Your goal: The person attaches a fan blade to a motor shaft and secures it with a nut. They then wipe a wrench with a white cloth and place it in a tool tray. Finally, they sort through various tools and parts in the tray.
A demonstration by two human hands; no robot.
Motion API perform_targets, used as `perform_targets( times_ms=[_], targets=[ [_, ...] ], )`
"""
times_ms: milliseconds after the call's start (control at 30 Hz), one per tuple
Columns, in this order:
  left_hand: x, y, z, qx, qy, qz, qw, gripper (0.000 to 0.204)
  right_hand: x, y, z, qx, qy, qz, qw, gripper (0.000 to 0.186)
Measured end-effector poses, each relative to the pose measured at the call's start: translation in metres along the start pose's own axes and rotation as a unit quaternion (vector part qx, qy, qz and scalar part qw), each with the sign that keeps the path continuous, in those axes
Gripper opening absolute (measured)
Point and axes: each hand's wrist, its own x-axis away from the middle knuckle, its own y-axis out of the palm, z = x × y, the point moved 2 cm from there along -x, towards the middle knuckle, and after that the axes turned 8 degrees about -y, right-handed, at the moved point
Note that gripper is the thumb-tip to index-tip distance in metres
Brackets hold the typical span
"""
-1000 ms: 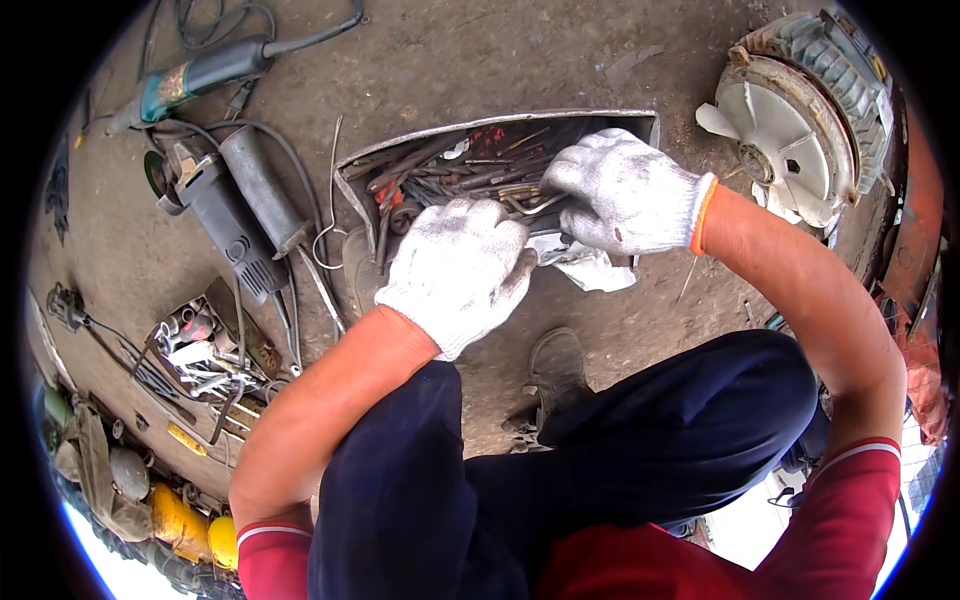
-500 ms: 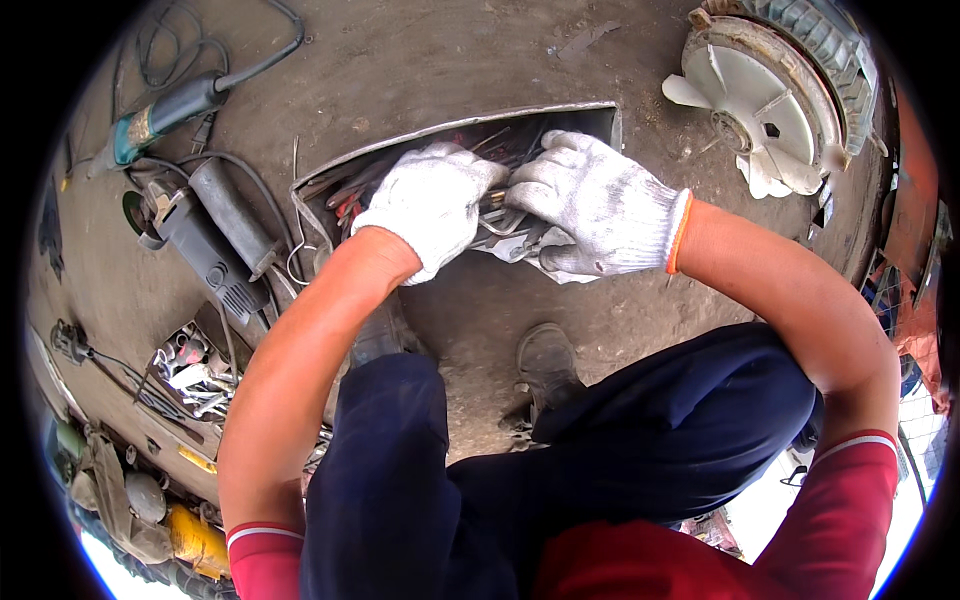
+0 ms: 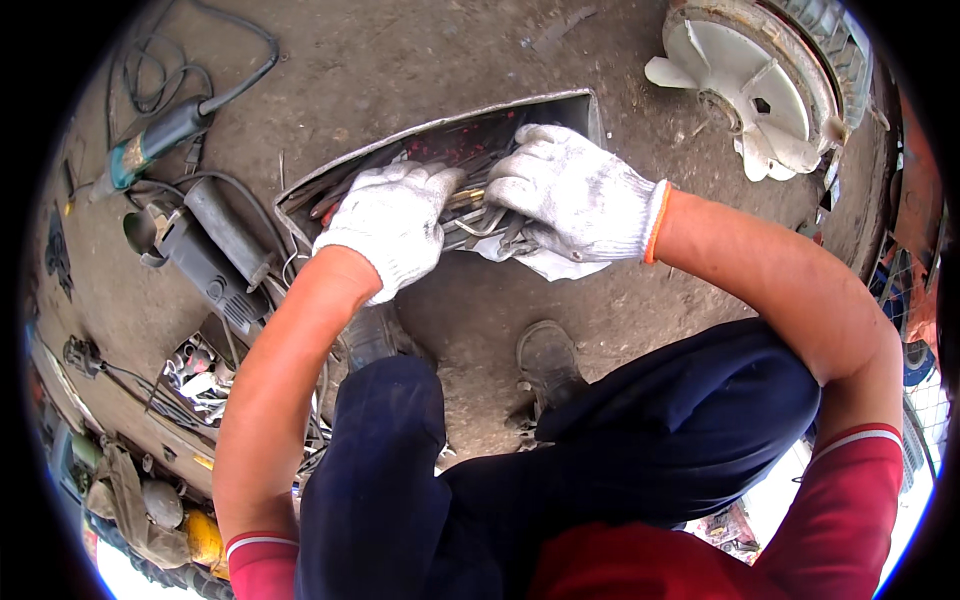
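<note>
A long open metal box point(image 3: 420, 128) on the ground holds a jumble of hand tools point(image 3: 468, 200), with metal shafts, some red handles and a yellowish piece among them. My left hand point(image 3: 390, 222), in a white knit glove, lies over its left part, fingers curled down; whatever they hold is hidden. My right hand point(image 3: 575, 195), gloved alike with an orange cuff edge, is closed at the box's right part. A bent metal rod point(image 3: 484, 224) shows by its fingertips, but its grip is concealed. Pale paper or cloth point(image 3: 548, 262) pokes out beneath that hand.
Left of the box lie a grey angle grinder point(image 3: 205, 262), a teal power tool point(image 3: 150, 148) with its cable, and a small container of metal parts point(image 3: 205, 375). A large motor part with a pale fan point(image 3: 735, 95) sits at the far right. My shoe point(image 3: 548, 358) stands near the box.
My left hand has drawn left, away from my right, uncovering tools between them. My right hand stays curled over the box. The whole view has shifted slightly.
</note>
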Motion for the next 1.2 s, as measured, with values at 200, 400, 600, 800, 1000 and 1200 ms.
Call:
perform_targets(
  times_ms=[200, 400, 600, 800, 1000, 1200],
  targets=[
    [-0.001, -0.008, -0.003, -0.047, -0.026, -0.046, 0.998, 0.058, -0.003, 0.000, 0.001, -0.010, 0.013, -0.029, 0.999, 0.043],
    [0.003, -0.015, -0.001, -0.034, -0.041, -0.084, 0.995, 0.063, -0.001, -0.001, 0.000, 0.006, 0.012, -0.010, 1.000, 0.044],
    [-0.004, -0.011, 0.002, -0.003, -0.047, -0.109, 0.993, 0.077, -0.003, 0.000, 0.001, -0.021, 0.025, -0.020, 0.999, 0.045],
    [-0.011, -0.019, 0.007, 0.006, -0.062, -0.126, 0.990, 0.082, -0.004, 0.000, 0.003, 0.000, 0.016, -0.017, 1.000, 0.043],
    [0.001, -0.010, -0.001, 0.024, -0.061, -0.110, 0.992, 0.072, -0.002, 0.000, 0.005, -0.032, 0.054, -0.076, 0.995, 0.050],
    [0.006, -0.020, 0.002, 0.024, -0.040, -0.128, 0.991, 0.072, -0.002, -0.001, 0.005, -0.024, 0.058, -0.060, 0.996, 0.054]
  ],
)
